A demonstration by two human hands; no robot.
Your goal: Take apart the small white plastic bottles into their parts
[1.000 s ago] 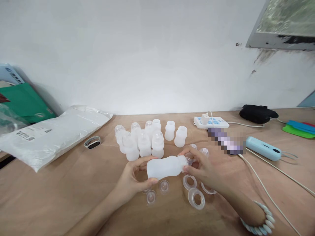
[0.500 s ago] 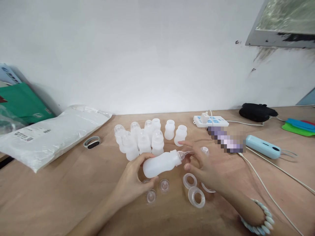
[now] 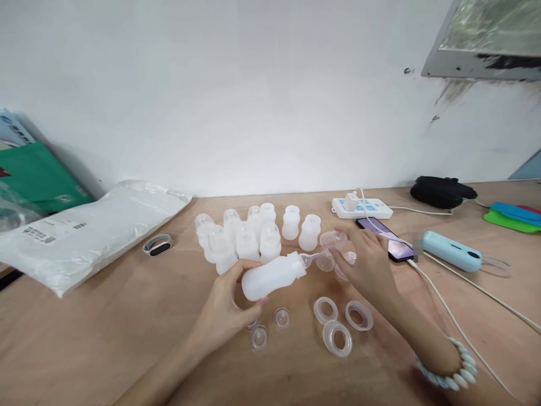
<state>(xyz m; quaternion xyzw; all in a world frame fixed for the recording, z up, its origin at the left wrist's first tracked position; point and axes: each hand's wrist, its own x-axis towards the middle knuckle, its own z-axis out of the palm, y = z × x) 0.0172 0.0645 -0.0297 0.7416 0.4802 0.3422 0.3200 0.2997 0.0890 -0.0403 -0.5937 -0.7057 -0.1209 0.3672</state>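
Observation:
My left hand is wrapped round a frosted white bottle that lies tilted, its neck with a clear nipple pointing right. My right hand reaches over small clear caps just right of the nipple, fingers curled on one of them. Three translucent rings lie on the wooden table below the right hand. Small clear domes rest under the bottle. A cluster of several upright white bottles stands behind.
A white plastic bag and a wristband lie at left. A power strip, a phone on a cable, a light blue device and a black object sit at right.
My right hand has let go of the bottle's neck and moved up and right to the clear caps. My left hand has tilted the bottle's neck upward.

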